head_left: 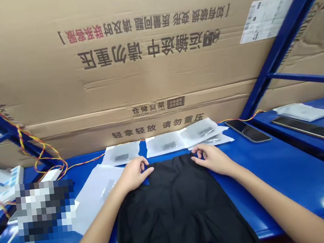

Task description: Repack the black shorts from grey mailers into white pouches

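A black garment [178, 207] lies spread on the blue shelf surface [284, 174] in front of me. My left hand [134, 173] pinches its far left corner with the fingers curled on the cloth. My right hand [211, 158] grips the far right corner the same way. Both forearms reach in from the near edge on either side of the garment.
Several clear plastic bags [164, 144] lie beyond the garment, one larger bag [97, 192] at the left. Two phones [247, 130] [307, 127] lie at the right. Big cardboard boxes [145, 62] stand behind. Blue shelf posts [280, 45], red-yellow wires [39, 156] and white devices [4, 186] sit left.
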A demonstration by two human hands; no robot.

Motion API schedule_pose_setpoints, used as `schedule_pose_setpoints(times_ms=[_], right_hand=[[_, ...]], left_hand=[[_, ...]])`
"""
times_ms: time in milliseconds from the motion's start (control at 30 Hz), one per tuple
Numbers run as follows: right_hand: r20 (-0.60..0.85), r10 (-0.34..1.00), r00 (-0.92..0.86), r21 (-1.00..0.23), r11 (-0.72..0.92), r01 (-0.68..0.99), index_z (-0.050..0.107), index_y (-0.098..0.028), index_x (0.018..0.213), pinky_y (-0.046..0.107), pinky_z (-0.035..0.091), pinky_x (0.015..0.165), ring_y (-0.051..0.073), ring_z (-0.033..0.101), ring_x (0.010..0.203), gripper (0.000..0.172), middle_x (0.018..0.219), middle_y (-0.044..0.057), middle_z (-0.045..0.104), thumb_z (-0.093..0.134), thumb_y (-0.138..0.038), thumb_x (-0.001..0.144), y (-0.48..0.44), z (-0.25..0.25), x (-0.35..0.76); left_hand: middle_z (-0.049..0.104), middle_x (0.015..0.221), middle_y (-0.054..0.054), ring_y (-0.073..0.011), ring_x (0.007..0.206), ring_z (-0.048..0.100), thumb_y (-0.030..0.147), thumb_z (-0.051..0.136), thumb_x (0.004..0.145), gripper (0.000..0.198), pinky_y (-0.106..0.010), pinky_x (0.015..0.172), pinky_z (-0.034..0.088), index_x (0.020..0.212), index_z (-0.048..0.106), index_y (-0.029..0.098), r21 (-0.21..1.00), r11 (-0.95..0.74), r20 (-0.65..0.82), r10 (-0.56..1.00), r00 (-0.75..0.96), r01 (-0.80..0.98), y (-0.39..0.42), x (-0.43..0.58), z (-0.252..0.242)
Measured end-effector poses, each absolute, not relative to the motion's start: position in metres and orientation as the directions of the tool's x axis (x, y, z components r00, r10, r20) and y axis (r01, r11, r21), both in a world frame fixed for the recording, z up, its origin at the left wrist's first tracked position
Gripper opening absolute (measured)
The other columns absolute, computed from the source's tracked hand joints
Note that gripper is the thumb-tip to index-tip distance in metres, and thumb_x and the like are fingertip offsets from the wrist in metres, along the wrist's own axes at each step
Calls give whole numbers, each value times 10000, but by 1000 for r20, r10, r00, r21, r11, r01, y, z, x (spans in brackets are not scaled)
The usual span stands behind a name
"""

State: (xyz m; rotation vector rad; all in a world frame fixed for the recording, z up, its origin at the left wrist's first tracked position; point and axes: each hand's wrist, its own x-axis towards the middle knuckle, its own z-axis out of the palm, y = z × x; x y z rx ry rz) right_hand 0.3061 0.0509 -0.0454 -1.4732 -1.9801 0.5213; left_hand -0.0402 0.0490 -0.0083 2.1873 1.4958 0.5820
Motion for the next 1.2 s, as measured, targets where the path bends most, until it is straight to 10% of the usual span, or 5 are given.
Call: schedule_pose_setpoints(times_ms=[733, 1200], right_hand=[[293, 939, -180, -711, 340, 616, 655, -228, 860, 372, 505, 734, 201, 601, 711, 140, 891, 44, 666, 641, -347, 785, 47, -41, 312], [208, 965, -160, -847, 259, 464, 668, -210, 1064, 347, 536, 695, 198, 620, 740, 442, 818, 21, 662, 706, -582, 830, 45, -41, 308]], left_hand=[[645, 816, -9, -189, 686, 558, 435, 663, 833, 211, -321, 683, 447, 861, 631, 228, 586, -352, 124, 929, 349, 730, 46, -40, -7], [673, 743, -3, -172, 681, 610, 583, 687, 833, 404, -297, 665, 510, 927, 670, 191, 778, -260, 64, 938, 339, 571, 48, -40, -3]])
